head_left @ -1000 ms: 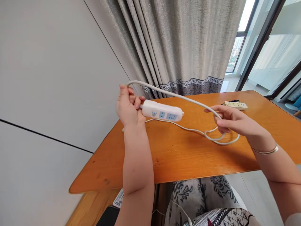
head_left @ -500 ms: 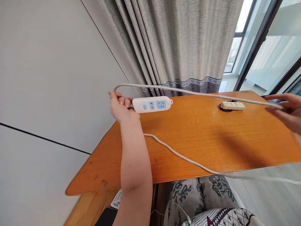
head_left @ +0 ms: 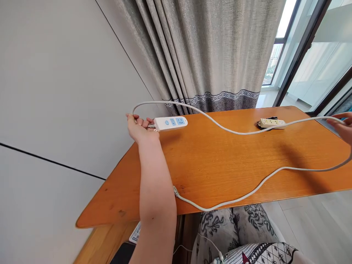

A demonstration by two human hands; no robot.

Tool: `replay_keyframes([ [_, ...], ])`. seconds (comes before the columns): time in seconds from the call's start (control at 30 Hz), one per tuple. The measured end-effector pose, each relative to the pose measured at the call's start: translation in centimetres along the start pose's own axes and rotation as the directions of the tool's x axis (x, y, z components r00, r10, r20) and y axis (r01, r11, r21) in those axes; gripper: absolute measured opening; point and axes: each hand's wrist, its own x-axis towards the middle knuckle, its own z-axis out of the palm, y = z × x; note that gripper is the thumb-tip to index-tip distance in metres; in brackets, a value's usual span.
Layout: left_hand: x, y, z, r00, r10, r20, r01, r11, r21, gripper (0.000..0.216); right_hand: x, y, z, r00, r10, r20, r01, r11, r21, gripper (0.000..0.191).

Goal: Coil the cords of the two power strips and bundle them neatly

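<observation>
And here, upper ctr-left of the frame, the left hand [head_left: 139, 126] has its fingers curled round a slim white cord [head_left: 233, 131], right by the ribbed neck of a white plastic power strip w/ pale-blue sockets [head_left: 170, 123]. Strip sticks out to the right, held up over the far table edge. Far right, cut by the frame, the right hand [head_left: 345, 126] pinches the same cord; some fingers out of view, can't tell how firm.

Looks like the stretching-out step: arms wide, the upper run sagging b/w them, the lower run curving back to lower ctr, where a ribbed end shows beside the left forearm; the rest is hidden. I'd say the next move calls for a steady left grip, cord sliding or gathering evenly, no kinks, strip not swinging.

Surface: a glossy orange-brown wooden table [head_left: 220, 157], grain visible, a few dark marks lower left. Upper right of it, a cream rectangular power strip [head_left: 272, 123] w/ black cable bunched behind; the white cord crosses near its front.

Room: grey textured fabric curtain w/ patterned band [head_left: 214, 55] top ctr, smooth pale wall panel [head_left: 55, 91] left, dark-framed window upper right, pale floor lower right.
</observation>
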Motion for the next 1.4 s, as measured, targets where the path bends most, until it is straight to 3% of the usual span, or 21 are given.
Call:
replay_keyframes([
  [0.07, -1.0, 0.6, 0.6, 0.999, -0.036, -0.002, 0.035, 0.997, -0.073, 0.037, 0.3, -1.2, 0.6, 0.98, 0.105, 0.169, -0.075, 0.982, -0.173, 0.019],
  [0.1, -1.3, 0.7, 0.8, 0.998, -0.046, 0.036, 0.049, 0.995, -0.085, 0.037, 0.4, -1.5, 1.2, 0.96, 0.116, 0.254, -0.055, 0.97, -0.237, 0.014],
  [0.2, -2.0, 0.6, 1.3, 0.984, -0.019, 0.18, 0.031, 0.997, -0.065, 0.037, -0.1, -2.4, 3.4, 0.928, -0.015, 0.373, 0.127, 0.952, -0.278, 0.016],
  [0.3, -3.1, 0.0, 1.9, 0.948, 0.023, 0.318, -0.011, 0.999, -0.04, 0.037, -2.0, -5.8, 5.0, 0.879, -0.313, 0.36, 0.357, 0.932, -0.061, 0.046],
  [0.33, -3.7, -0.2, 2.2, 0.931, 0.027, 0.363, -0.015, 0.999, -0.035, 0.037, -2.9, -7.7, 5.3, 0.824, -0.452, 0.341, 0.443, 0.89, 0.108, 0.057],
  [0.4, -5.2, -0.4, 2.8, 0.895, 0.011, 0.445, -0.004, 1.0, -0.017, 0.038, -4.9, -12.4, 5.6, 0.749, -0.616, 0.245, 0.472, 0.755, 0.455, 0.069],
  [0.47, -6.9, -0.4, 3.4, 0.863, -0.024, 0.505, 0.019, 1.0, 0.016, 0.039, -6.7, -17.3, 5.9, 0.708, -0.689, 0.158, 0.418, 0.588, 0.693, 0.074],
  [0.57, -8.6, -0.2, 3.9, 0.831, -0.071, 0.552, 0.049, 0.997, 0.054, 0.039, -8.7, -22.9, 6.3, 0.633, -0.764, 0.126, 0.391, 0.455, 0.8, 0.077],
  [0.67, -8.8, 0.1, 3.9, 0.821, -0.09, 0.563, 0.069, 0.996, 0.059, 0.038, -9.6, -25.7, 6.2, 0.489, -0.815, 0.311, 0.364, 0.515, 0.776, 0.056],
  [0.7, -8.7, 0.2, 3.8, 0.82, -0.1, 0.563, 0.079, 0.995, 0.06, 0.038, -9.6, -26.1, 6.0, 0.462, -0.806, 0.37, 0.35, 0.549, 0.759, 0.05],
  [0.73, -8.6, 0.3, 3.8, 0.816, -0.114, 0.566, 0.094, 0.993, 0.065, 0.038, -9.6, -26.4, 5.8, 0.469, -0.788, 0.399, 0.343, 0.579, 0.74, 0.046],
  [0.77, -8.5, 0.4, 3.7, 0.807, -0.136, 0.575, 0.113, 0.991, 0.076, 0.038, -9.4, -26.6, 5.7, 0.512, -0.765, 0.391, 0.35, 0.601, 0.718, 0.043],
  [0.87, -8.5, 0.5, 3.8, 0.757, -0.215, 0.617, 0.176, 0.977, 0.124, 0.043, -8.5, -26.9, 5.9, 0.714, -0.674, 0.193, 0.438, 0.644, 0.628, 0.043],
  [0.93, -8.4, 0.5, 3.8, 0.758, -0.215, 0.616, 0.189, 0.976, 0.108, 0.045, -8.0, -27.1, 6.4, 0.769, -0.633, 0.093, 0.478, 0.664, 0.575, 0.05],
  [1.0, -7.8, 0.5, 3.6, 0.801, -0.154, 0.578, 0.162, 0.986, 0.037, 0.045, -7.8, -27.1, 7.0, 0.761, -0.632, 0.146, 0.478, 0.698, 0.534, 0.056],
  [1.13, -5.9, 0.6, 3.0, 0.895, -0.036, 0.445, 0.106, 0.985, -0.133, 0.039, -8.6, -27.1, 6.8, 0.626, -0.656, 0.422, 0.498, 0.752, 0.432, 0.052],
  [1.2, -5.5, 0.3, 2.9, 0.924, -0.036, 0.381, 0.112, 0.977, -0.179, 0.035, -9.4, -27.0, 6.0, 0.608, -0.646, 0.463, 0.563, 0.761, 0.322, 0.041],
  [1.3, -6.2, -0.6, 3.2, 0.903, -0.001, 0.429, 0.057, 0.992, -0.116, 0.033, -10.8, -26.9, 4.7, 0.638, -0.65, 0.413, 0.665, 0.735, 0.131, 0.026],
  [1.4, -7.5, -1.5, 3.7, 0.82, 0.01, 0.572, -0.029, 0.999, 0.025, 0.035, -12.5, -26.9, 3.2, 0.588, -0.706, 0.393, 0.751, 0.658, 0.059, 0.027],
])
